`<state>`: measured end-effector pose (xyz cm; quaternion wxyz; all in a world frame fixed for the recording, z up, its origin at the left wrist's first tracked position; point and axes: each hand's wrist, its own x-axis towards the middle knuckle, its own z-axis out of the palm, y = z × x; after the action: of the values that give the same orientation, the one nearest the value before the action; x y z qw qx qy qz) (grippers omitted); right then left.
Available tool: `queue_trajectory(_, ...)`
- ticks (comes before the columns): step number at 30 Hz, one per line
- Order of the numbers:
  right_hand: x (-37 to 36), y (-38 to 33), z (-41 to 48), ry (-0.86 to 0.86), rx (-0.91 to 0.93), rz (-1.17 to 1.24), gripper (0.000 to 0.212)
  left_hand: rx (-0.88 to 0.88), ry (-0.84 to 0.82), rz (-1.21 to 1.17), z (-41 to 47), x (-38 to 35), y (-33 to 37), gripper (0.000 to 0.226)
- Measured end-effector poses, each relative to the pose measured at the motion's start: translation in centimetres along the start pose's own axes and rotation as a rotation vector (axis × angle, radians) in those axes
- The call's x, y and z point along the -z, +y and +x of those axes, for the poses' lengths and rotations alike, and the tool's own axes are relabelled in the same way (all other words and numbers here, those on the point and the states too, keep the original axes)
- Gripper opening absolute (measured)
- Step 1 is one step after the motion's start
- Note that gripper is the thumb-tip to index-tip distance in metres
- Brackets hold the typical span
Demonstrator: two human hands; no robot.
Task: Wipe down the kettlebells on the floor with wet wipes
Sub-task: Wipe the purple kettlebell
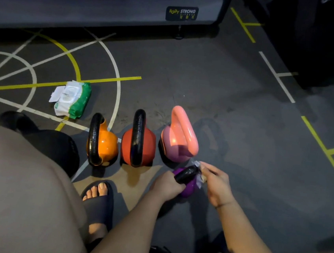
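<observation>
Three kettlebells stand in a row on the floor: an orange kettlebell [103, 142] with a black handle, a red kettlebell [138, 142] with a black handle, and a pink kettlebell [178, 135]. In front of the pink one is a small purple kettlebell [187, 187] with a black handle. My left hand [166, 186] grips that black handle. My right hand [216, 184] pinches a crumpled wet wipe [198, 172] against the handle's far end.
A green and white wet wipes pack [72, 100] lies open on the floor to the left. My knee fills the lower left, and my foot in a dark slide [97, 199] is beside it. A grey gym machine base [104, 8] runs along the back.
</observation>
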<state>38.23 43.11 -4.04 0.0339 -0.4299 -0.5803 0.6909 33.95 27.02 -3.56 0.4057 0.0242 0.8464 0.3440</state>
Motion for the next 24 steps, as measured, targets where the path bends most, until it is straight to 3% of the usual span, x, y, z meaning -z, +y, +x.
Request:
queue_trajectory(3,0.0,-0.3,0.3,-0.002,0.069,-0.152,0.013,-0.011,0.005,0.000,0.2,-0.2,-0.1,0.045)
queue_trajectory(8,0.4,0.4,0.9,0.000,-0.068,-0.176,0.016,-0.018,0.018,0.062,-0.1,-1.2,0.4,0.034)
queue_trajectory(12,0.4,-1.5,-0.5,0.020,0.171,-0.321,0.023,-0.017,0.017,0.072,0.1,-1.3,1.7,0.043)
queue_trajectory(16,-0.2,-2.7,-2.2,0.038,0.498,-0.707,0.024,-0.027,0.017,0.104,0.6,-1.3,3.6,0.039)
queue_trajectory(21,2.5,-2.5,-1.9,0.120,0.353,-0.720,0.038,-0.073,0.029,0.119,0.4,-2.0,4.5,0.033)
queue_trajectory(24,1.4,-2.2,-3.4,0.074,0.486,-0.785,0.043,-0.068,0.009,0.081,0.1,-1.8,4.2,0.036)
